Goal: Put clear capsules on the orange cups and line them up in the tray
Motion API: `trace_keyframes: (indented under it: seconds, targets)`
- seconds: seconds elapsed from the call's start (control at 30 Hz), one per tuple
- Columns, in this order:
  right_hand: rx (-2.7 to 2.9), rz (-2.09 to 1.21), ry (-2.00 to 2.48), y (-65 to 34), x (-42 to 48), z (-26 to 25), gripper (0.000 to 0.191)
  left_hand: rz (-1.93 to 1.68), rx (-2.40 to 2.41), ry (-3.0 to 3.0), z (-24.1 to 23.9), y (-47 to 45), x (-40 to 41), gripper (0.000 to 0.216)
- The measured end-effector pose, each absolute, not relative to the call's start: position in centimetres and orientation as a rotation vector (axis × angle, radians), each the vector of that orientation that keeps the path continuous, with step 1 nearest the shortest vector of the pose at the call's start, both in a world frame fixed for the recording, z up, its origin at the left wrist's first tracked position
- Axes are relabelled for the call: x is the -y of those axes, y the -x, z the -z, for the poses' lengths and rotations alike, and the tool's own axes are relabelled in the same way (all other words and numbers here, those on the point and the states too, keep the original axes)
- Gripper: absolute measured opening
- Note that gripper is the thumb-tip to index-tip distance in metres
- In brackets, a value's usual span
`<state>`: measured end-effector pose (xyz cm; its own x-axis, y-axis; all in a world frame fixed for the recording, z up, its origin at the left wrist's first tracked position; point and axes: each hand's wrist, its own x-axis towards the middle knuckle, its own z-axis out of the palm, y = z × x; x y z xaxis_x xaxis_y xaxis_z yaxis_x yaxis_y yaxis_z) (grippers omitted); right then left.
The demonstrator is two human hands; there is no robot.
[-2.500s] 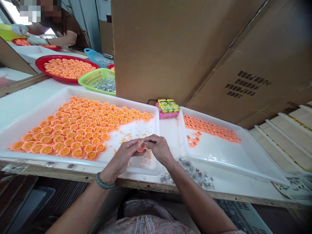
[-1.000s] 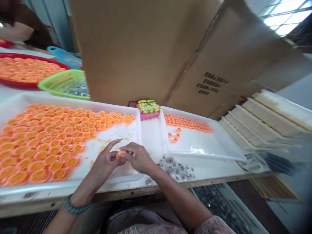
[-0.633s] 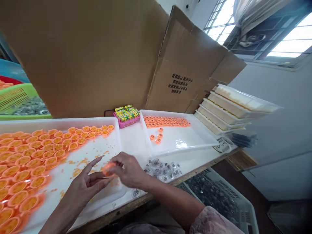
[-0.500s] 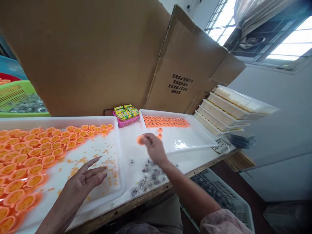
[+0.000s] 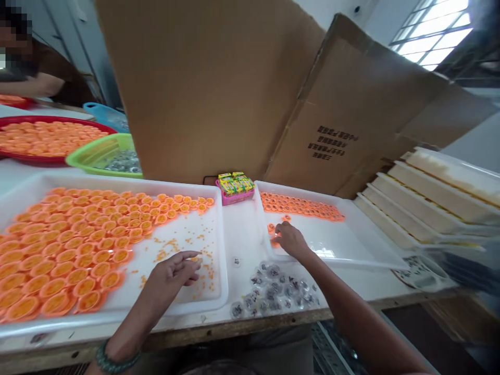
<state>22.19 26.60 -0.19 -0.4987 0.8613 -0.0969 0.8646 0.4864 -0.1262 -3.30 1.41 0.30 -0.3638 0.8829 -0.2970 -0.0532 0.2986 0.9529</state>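
Over the right part of the left white tray [image 5: 223,271] is my left hand [image 5: 174,273], its fingers loosely stretched and apart, holding nothing. Below it, small orange-yellow bits lie scattered on the tray floor. Many small orange cups [image 5: 74,242] with yellow-orange filling cover that tray's left side. My right hand [image 5: 291,240] is low inside the left end of the right white tray [image 5: 351,265], its fingertips closed on a small round orange cup [image 5: 274,243], partly hidden by them. Rows of orange cups [image 5: 302,207] with dark-marked tops line that tray's back.
Clear round discs with dark prints [image 5: 273,289] are heaped at the table's front edge. A pink basket [image 5: 237,198] holds small yellow-green packets. Cardboard [image 5: 219,94] stands behind. Stacked trays [image 5: 422,203] are at right; a green basket [image 5: 97,151] and a co-worker [image 5: 50,67] at left.
My right hand has carried the orange cup from the gap between the trays into the right tray. My left hand stays over the left tray. The view has swung left.
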Motion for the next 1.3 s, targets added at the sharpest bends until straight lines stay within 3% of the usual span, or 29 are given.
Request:
trace_keyframes:
  seconds: [0.13,0.27,0.47,0.7,0.97,1.13,1.3]
  targets:
    - [-2.671,0.17,-1.452,-22.5,-26.7,0.1,0.005,-1.261,-1.579,-0.725,-0.7,3.1,-1.7,0.052]
    - [-2.666,-0.027,-1.547,-20.5,-26.8,-1.6,0.014,-1.317,-1.587,-0.69,-0.9,3.0,-1.7,0.046]
    - [-2.947,-0.122,-1.266,-8.5,-25.3,-4.7,0.024,-1.411,-1.561,-0.622,-0.5,3.1,-1.8,0.041]
    - [-2.925,-0.001,-0.923,3.2,-24.7,-1.6,0.024,-1.415,-1.596,-0.677,0.4,3.1,-1.9,0.036]
    - [-2.851,0.099,-0.728,1.6,-24.0,-0.9,0.022,-1.475,-1.562,-0.635,0.5,3.3,-1.9,0.031]
    - [-2.84,0.123,-0.715,0.9,-22.7,-1.0,0.031,-1.588,-1.533,-0.5,0.2,3.6,-1.9,0.032]
    - [-2.879,0.16,-0.62,0.2,-21.2,-1.2,0.024,-1.722,-1.518,-0.318,0.1,3.9,-2.0,0.039]
